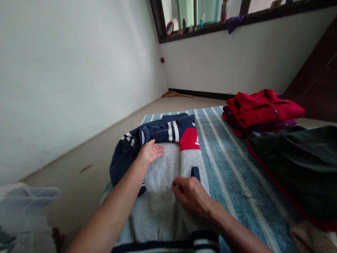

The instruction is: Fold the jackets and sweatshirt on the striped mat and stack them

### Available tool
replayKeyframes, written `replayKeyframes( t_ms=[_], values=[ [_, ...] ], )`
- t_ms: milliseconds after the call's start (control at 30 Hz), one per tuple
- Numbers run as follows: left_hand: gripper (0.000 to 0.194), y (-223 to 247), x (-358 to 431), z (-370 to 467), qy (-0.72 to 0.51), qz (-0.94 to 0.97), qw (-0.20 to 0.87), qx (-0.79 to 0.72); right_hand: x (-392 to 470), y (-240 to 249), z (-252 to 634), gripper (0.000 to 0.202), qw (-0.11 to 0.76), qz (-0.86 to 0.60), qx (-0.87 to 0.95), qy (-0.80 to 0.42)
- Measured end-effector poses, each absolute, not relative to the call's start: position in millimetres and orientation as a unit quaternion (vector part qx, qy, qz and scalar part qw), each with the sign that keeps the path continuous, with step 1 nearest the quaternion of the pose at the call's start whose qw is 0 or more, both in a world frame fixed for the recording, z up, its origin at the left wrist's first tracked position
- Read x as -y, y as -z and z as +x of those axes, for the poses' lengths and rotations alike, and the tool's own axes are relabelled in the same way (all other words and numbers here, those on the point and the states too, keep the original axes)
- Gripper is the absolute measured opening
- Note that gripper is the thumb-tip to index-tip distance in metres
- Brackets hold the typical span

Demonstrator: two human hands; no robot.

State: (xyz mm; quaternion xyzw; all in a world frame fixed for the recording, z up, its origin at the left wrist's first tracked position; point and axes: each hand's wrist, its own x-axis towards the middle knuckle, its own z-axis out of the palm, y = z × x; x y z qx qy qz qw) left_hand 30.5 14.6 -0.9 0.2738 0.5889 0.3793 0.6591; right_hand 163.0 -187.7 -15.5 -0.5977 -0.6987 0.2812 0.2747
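A grey jacket [163,175] with navy sleeves, white stripes and a red patch lies partly folded on a blue striped cloth [221,154]. My left hand [151,151] rests beside the folded navy sleeve at the jacket's upper part, palm turned up and fingers apart, holding nothing. Lower down and to the right, my right hand [188,193] is over the grey body near the navy pocket trim, its fingers curled together. Whether fabric is pinched between them cannot be made out.
A stack of folded red clothes [263,109] sits at the back right. Nearer on the right lies a dark green garment [295,165] with red edging. A white wall [79,70] rises at the left, and a whitish translucent item [26,214] is at the lower left.
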Motion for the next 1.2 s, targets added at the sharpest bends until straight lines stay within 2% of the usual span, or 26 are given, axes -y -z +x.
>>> replayKeyframes(
  t_ms=[100, 167, 333, 467, 600, 767, 900, 1000, 1100, 1200],
  values=[
    [0.022, -0.9, 34.5, 29.7, -0.306, 0.326, 0.682, -0.578, 209.2, 29.7, 194.1, 0.016, 0.485, -0.554, 0.644, -0.208],
    [0.020, -1.3, 69.8, 28.8, -0.247, 0.359, 0.693, -0.575, 222.9, 42.9, 211.8, 0.012, 0.528, -0.541, 0.639, -0.141],
    [0.039, -2.0, 147.2, 32.5, -0.054, 0.458, 0.697, -0.548, 241.8, 71.2, 222.9, 0.019, 0.477, -0.525, 0.702, -0.057],
    [0.041, -6.7, 187.3, 43.6, -0.017, 0.436, 0.693, -0.574, 238.3, 77.4, 212.2, 0.021, 0.468, -0.536, 0.702, -0.017],
    [0.041, -6.4, 208.7, 50.6, -0.086, 0.387, 0.719, -0.571, 231.5, 72.7, 202.4, 0.021, 0.457, -0.556, 0.694, 0.010],
    [0.026, 7.9, 216.0, 45.7, -0.229, 0.218, 0.771, -0.553, 230.0, 62.6, 192.9, 0.025, 0.424, -0.579, 0.697, -0.011],
    [0.011, 15.8, 217.9, 37.5, -0.234, 0.100, 0.798, -0.546, 231.3, 54.7, 188.2, 0.033, 0.358, -0.573, 0.732, -0.084],
    [0.015, 13.7, 220.9, 34.6, -0.260, 0.130, 0.787, -0.544, 229.9, 44.5, 186.0, 0.038, 0.319, -0.587, 0.733, -0.130],
    [0.029, 11.4, 222.4, 33.7, -0.277, 0.220, 0.768, -0.534, 223.1, 35.2, 182.2, 0.042, 0.296, -0.592, 0.732, -0.160],
    [0.033, 15.9, 217.6, 30.8, -0.272, 0.319, 0.750, -0.512, 212.5, 38.4, 175.0, 0.049, 0.259, -0.595, 0.738, -0.185]
  ],
)
